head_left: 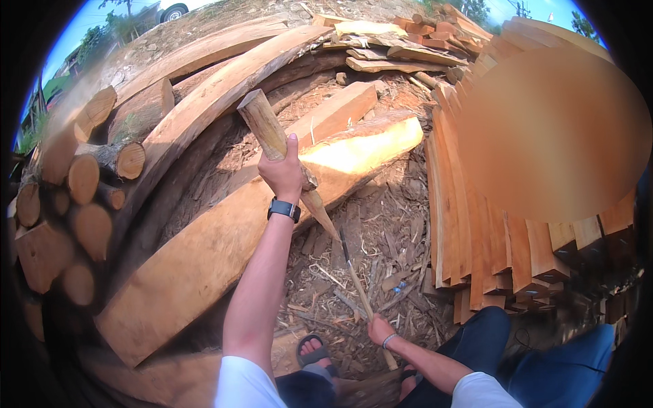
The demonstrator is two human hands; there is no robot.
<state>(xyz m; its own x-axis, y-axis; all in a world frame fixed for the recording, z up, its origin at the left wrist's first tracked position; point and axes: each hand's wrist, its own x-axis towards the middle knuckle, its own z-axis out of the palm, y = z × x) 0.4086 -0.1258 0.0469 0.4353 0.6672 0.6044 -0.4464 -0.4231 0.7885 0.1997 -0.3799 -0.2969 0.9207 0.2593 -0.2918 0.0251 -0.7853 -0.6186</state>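
Observation:
My left hand is wrapped around a wooden stake, its thick cut end up and away, its pale tapered tip pointing down toward me. Below, my right hand is closed on a long-handled tool with a slim wooden shaft and a narrow dark metal head. That head is close to the stake's tip; whether they touch I cannot tell. Beneath the stake lies a large sawn timber slab, running from lower left to upper right, with sunlight on its far end.
Cut logs are piled at left beside a long curved plank. Stacked sawn boards stand at right, partly hidden by a blurred oval. More slabs lie at the back. Bark and wood chips cover the ground near my sandalled feet.

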